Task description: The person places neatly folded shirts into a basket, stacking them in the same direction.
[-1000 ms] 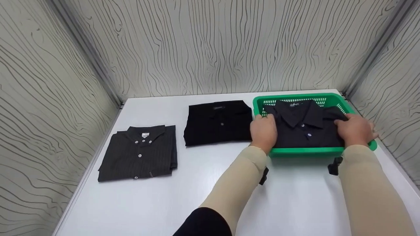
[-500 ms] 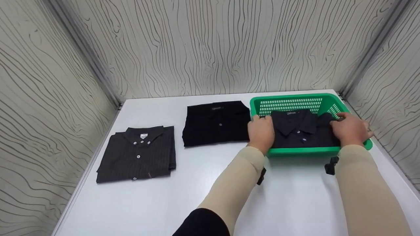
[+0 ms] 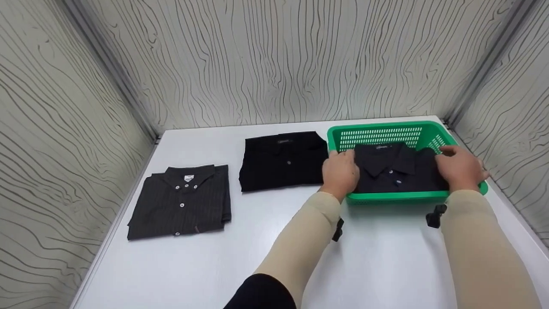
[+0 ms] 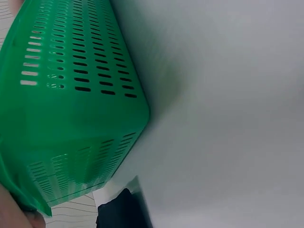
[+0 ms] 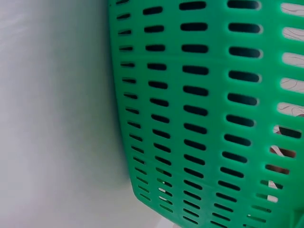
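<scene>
A green plastic basket point(image 3: 399, 196) with slotted walls stands at the right of the table, a folded dark shirt point(image 3: 381, 165) lying collar up inside it. My left hand point(image 3: 341, 174) grips the basket's left rim; its fingers point(image 4: 14, 213) show at the rim in the left wrist view. My right hand point(image 3: 460, 168) lies over the right rim, thumb side inside beside the shirt. How its other fingers lie I cannot tell. The right wrist view is filled mostly by the basket's slotted wall point(image 5: 209, 78).
A folded black shirt point(image 3: 285, 171) lies just left of the basket. Farther left is a striped dark shirt point(image 3: 165, 214) with white buttons, another dark garment showing beneath it. Wood-patterned walls point(image 3: 274, 64) enclose the white table point(image 3: 266, 240) at the back and sides.
The shirt has gone down into the basket from between my hands and now lies lower. The basket's front left corner has shifted slightly left, together with my left hand.
</scene>
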The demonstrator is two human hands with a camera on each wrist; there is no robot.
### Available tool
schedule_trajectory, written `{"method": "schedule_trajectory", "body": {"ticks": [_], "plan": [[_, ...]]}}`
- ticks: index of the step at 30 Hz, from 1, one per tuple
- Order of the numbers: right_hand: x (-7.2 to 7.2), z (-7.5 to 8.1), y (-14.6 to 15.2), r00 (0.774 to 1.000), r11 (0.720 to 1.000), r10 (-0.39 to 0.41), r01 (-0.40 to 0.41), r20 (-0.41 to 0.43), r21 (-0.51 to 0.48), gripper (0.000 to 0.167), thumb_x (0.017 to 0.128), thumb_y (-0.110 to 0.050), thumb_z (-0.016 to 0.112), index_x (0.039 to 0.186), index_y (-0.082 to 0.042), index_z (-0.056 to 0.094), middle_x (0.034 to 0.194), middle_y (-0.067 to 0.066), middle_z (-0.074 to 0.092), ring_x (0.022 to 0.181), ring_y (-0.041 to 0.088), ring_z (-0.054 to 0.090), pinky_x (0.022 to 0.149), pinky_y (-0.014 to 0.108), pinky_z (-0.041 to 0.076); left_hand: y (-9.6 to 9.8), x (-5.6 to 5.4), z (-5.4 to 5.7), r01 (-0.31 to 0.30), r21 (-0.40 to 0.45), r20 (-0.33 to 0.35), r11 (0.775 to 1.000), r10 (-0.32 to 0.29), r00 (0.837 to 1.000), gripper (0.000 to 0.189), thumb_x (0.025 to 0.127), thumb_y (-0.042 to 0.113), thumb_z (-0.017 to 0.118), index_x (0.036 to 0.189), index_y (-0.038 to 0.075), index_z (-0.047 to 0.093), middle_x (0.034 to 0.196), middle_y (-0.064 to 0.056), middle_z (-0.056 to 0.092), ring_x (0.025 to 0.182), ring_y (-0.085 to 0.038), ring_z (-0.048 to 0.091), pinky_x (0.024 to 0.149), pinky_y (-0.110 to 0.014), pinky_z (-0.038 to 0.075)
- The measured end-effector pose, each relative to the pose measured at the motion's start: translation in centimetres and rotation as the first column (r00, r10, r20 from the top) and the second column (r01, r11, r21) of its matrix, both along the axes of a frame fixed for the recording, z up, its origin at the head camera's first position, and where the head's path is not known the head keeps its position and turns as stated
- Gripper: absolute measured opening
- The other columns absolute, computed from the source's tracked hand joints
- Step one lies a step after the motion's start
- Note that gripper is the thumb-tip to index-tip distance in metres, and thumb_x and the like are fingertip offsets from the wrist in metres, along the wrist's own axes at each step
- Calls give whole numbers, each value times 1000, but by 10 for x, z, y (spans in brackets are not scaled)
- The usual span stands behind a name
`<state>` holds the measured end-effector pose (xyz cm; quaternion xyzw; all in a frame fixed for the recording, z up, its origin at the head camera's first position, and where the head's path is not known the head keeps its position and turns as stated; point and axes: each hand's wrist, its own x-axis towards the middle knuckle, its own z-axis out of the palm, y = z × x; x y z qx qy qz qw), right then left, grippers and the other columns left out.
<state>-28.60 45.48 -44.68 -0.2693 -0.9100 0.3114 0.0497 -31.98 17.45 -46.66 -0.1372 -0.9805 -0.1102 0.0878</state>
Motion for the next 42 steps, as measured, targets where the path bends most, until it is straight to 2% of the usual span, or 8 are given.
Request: {"method": "schedule_trajectory", "body": {"ticks": [6, 10, 15, 20, 25, 29, 33, 42], "plan": [[2, 0, -3, 999, 997, -11, 8, -38, -80, 58, 102, -40, 37, 149, -8, 49, 155, 23, 39, 145, 51, 20, 109, 71, -13, -12, -2, -1, 72, 70, 39, 995, -75, 996, 27, 102, 35, 56, 127, 26, 62, 116, 12, 66, 98, -10, 53, 83, -27, 50], [3, -1, -5, 999, 995, -13, 8, -51, -100, 58, 102, -40, 36, 149, -8, 50, 155, 22, 41, 145, 50, 21, 111, 70, -13, -23, -3, -2, 130, 111, 75, 985, -139, 988, 25, 103, 34, 57, 125, 26, 62, 116, 13, 67, 95, -9, 49, 82, -25, 49], [6, -2, -6, 998, 997, -14, 9, -65, -75, 58, 102, -39, 35, 148, -8, 51, 153, 25, 41, 144, 53, 16, 112, 69, -5, -36, -4, 1, 211, 145, 138, 967, -230, 963, 28, 102, 32, 59, 129, 24, 61, 121, 13, 64, 101, -8, 48, 88, -23, 47], [7, -1, -8, 997, 1000, -9, 7, -81, -21, 56, 101, -32, 38, 147, -4, 51, 151, 30, 39, 142, 55, 17, 113, 69, -4, -54, -4, 10, 224, 227, 198, 948, -270, 942, 34, 102, 32, 60, 136, 24, 58, 130, 12, 60, 111, -6, 49, 95, -24, 46], [4, 4, -18, 987, 998, 39, -32, -156, 47, 52, 100, -25, 42, 146, -1, 50, 148, 32, 40, 141, 54, 21, 116, 65, 1, -74, 1, 16, 252, 323, 223, 912, -332, 917, 39, 102, 31, 61, 140, 25, 55, 136, 13, 56, 120, -4, 49, 102, -25, 44], [2, 13, -40, 967, 994, 109, -102, -231, 42, 50, 101, -22, 44, 146, -1, 50, 148, 29, 42, 140, 50, 28, 115, 62, 18, -90, 4, 16, 272, 366, 213, 890, -365, 906, 42, 103, 29, 60, 143, 22, 53, 140, 11, 54, 129, -5, 48, 106, -26, 41], [4, 20, -72, 937, 980, 195, -196, -290, 24, 47, 102, -24, 46, 144, -3, 52, 146, 25, 44, 137, 45, 36, 109, 62, 30, -109, 8, 14, 286, 373, 190, 883, -374, 908, 42, 103, 26, 60, 144, 19, 52, 139, 7, 55, 130, -8, 48, 108, -27, 40], [14, 32, -137, 844, 920, 360, -392, -397, 1, 42, 104, -26, 52, 141, -5, 55, 145, 19, 46, 135, 39, 41, 108, 60, 33, -156, 14, 7, 217, 428, 150, 877, -306, 940, 44, 102, 27, 60, 143, 16, 52, 142, 1, 54, 132, -14, 47, 109, -32, 39]]}}
